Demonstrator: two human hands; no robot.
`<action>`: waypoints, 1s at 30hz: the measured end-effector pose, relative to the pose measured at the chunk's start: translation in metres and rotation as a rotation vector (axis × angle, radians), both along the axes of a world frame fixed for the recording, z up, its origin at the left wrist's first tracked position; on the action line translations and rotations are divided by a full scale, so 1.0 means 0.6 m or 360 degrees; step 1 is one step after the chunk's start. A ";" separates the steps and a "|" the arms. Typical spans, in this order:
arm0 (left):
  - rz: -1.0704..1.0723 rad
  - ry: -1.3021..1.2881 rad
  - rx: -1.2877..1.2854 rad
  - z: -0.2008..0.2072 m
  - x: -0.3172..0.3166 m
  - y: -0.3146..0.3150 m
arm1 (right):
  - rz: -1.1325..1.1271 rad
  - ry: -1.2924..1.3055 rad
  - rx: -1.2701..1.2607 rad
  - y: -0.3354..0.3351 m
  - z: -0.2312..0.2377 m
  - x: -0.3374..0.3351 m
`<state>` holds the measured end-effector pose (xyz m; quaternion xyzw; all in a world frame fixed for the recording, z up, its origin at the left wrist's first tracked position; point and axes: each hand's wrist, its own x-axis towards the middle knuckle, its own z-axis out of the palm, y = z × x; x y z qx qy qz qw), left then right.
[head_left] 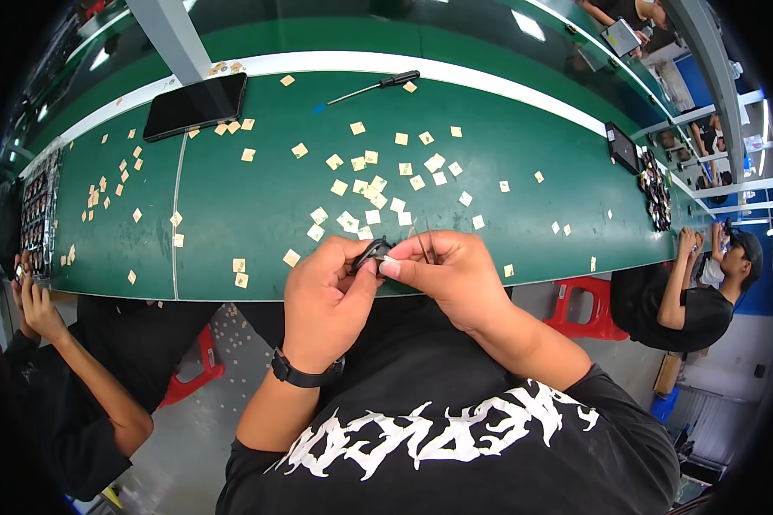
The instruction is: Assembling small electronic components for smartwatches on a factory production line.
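Note:
Close to the near edge of the table, my left hand (325,287) pinches a small black curved piece (369,254) between thumb and fingers. What kind of piece it is cannot be made out. My right hand (459,279) is closed round a pair of thin metal tweezers (429,244), their tips pointing up and away from the piece. Its thumb and a finger meet at the right side of the black piece, by a small pale bit too tiny to name. Many small cream square stickers (374,190) lie scattered on the green tabletop just beyond both hands.
A screwdriver (378,85) and a black phone-like slab (196,106) lie along the far edge. At right are a black box (623,148) and a row of small dark parts (655,190). Co-workers sit on both sides. Red stools (586,309) stand under the table.

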<state>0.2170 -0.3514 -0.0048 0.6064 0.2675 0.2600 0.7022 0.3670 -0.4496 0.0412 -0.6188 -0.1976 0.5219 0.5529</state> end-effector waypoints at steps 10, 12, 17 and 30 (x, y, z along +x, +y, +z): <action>-0.0009 -0.0040 -0.0213 0.011 0.002 0.003 | 0.0029 -0.0404 -0.0058 -0.009 -0.013 0.008; 0.0002 -0.0038 -0.0254 0.011 0.002 0.004 | 0.0016 -0.0434 0.0016 -0.015 -0.020 0.002; 0.0002 -0.0003 -0.0198 0.010 0.003 0.004 | 0.0083 -0.0696 -0.0062 -0.009 -0.005 -0.002; 0.0023 -0.0057 -0.0098 -0.002 0.006 -0.003 | 0.0108 -0.1126 0.0288 -0.008 -0.027 0.004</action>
